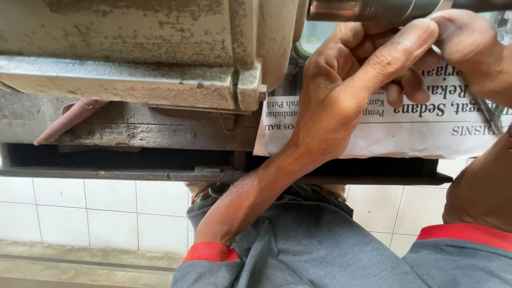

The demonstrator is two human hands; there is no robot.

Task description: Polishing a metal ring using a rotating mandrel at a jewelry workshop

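A shiny metal cylinder runs along the top edge of the view. My left hand reaches up to it from the centre, fingers curled beneath it and the thumb tip pressed against its underside. My right hand closes over the cylinder's right end at the top right, and only its back and knuckles show. Under both hands a sheet of newspaper lies on the dark bench. Both sleeves are grey with red cuffs.
A worn, paint-flaked machine body fills the upper left and overhangs the bench. A reddish strip lies on the bench at the left. A thin metal piece shows at the right edge. White floor tiles lie below.
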